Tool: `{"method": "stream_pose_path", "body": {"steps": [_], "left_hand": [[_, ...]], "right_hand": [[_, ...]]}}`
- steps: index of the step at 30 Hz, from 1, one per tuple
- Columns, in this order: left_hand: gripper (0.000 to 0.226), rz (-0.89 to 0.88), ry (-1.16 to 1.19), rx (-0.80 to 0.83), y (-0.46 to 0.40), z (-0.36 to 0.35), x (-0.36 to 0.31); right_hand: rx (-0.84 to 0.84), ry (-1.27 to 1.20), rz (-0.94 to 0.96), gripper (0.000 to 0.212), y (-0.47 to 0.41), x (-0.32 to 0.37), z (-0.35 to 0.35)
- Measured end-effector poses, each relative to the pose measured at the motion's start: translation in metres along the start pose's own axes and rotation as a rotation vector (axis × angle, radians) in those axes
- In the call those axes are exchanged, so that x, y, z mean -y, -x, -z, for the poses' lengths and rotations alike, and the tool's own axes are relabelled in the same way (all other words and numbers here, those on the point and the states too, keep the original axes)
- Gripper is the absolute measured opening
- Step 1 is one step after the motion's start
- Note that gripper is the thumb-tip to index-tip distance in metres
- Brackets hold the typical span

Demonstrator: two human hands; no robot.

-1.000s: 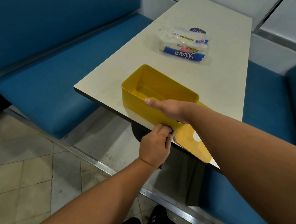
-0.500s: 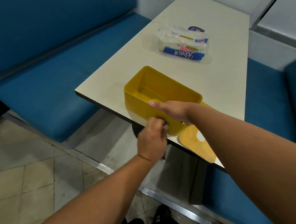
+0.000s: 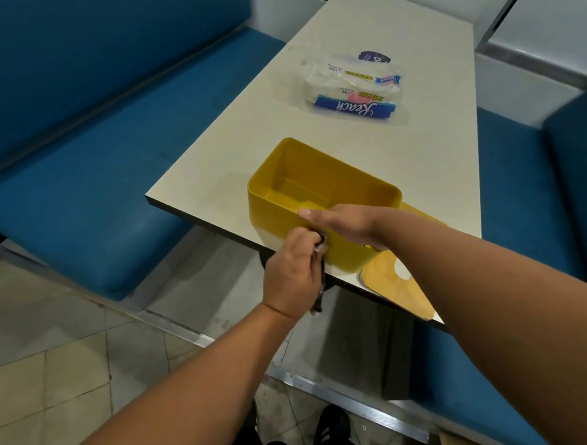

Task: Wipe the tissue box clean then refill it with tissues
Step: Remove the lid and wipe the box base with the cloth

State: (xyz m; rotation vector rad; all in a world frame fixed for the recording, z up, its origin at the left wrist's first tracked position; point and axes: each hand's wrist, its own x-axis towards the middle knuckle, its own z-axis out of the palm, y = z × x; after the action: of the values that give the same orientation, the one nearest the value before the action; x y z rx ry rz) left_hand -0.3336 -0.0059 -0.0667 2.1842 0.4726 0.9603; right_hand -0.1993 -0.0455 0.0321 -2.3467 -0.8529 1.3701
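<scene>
Tissue box (image 3: 288, 206) sat at the near end of the table (image 3: 374, 151), open top up, nothing inside. Yellow, rectangular. Long axis ran from near-right to far-left across the table's width, slightly skewed to the table edge; the near long wall sat close to that edge.

Right hand (image 3: 344, 223) lay over the box's near long rim, fingers hooked over it, holding the box in place, so that grip was grasping the box. Left hand (image 3: 291, 278) was against the outside of the box's near wall, fingers curled round a dark cloth (image 3: 319, 290); grip clenched on the cloth, a tail of it hanging below the table edge.

Lid (image 3: 396, 284), flat and yellow with an oval slot, lay just right of the box on the table, its near corner overhanging the edge. Tissue pack (image 3: 353, 89), clear wrapper with blue "Reach" print, lay beyond the box, well apart from it, toward the middle of the table.

Table top was off-white laminate with a dark edge, long and narrow, running away from the box toward a pale wall. Blue padded benches (image 3: 83, 184) on both sides of the table. Tiled floor (image 3: 40, 362) below the box end, with a metal strip along the bench bases.
</scene>
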Motion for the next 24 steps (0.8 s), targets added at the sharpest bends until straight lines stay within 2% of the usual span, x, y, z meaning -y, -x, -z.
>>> {"method": "stream_pose_path", "body": {"steps": [2, 5, 9, 12, 15, 17, 18, 21, 24], "left_hand": [[0.007, 0.012, 0.016, 0.024, 0.000, 0.009, 0.001], [0.014, 0.182, 0.017, -0.088, -0.012, 0.041, 0.014], [0.010, 0.305, -0.036, -0.195, -0.045, 0.083, 0.022], [0.021, 0.353, -0.126, -0.196, -0.080, 0.100, 0.025], [0.033, 0.363, -0.310, -0.016, -0.114, 0.105, 0.025], [0.039, 0.332, -0.430, 0.171, -0.133, 0.103, 0.024], [0.040, 0.308, -0.475, 0.254, -0.142, 0.101, 0.023], [0.030, 0.282, -0.551, 0.406, -0.154, 0.094, 0.021], [0.019, 0.279, -0.548, 0.441, -0.154, 0.091, 0.015]], "right_hand": [[0.002, -0.013, 0.003, 0.109, 0.000, 0.000, 0.000], [-0.027, -0.036, 0.005, 0.109, 0.004, 0.002, -0.001], [-0.115, -0.015, 0.122, 0.064, 0.012, 0.008, 0.001], [-0.269, 0.028, 0.196, 0.050, 0.021, 0.016, 0.003], [-0.638, 0.200, 0.202, 0.036, 0.028, 0.017, 0.012], [-0.859, 0.360, 0.055, 0.030, 0.038, 0.011, 0.020], [-0.917, 0.419, -0.044, 0.029, 0.045, 0.006, 0.023], [-0.853, 0.487, -0.324, 0.030, 0.060, -0.015, 0.027], [-0.679, 0.340, -0.364, 0.024, 0.059, -0.027, 0.022]]}}
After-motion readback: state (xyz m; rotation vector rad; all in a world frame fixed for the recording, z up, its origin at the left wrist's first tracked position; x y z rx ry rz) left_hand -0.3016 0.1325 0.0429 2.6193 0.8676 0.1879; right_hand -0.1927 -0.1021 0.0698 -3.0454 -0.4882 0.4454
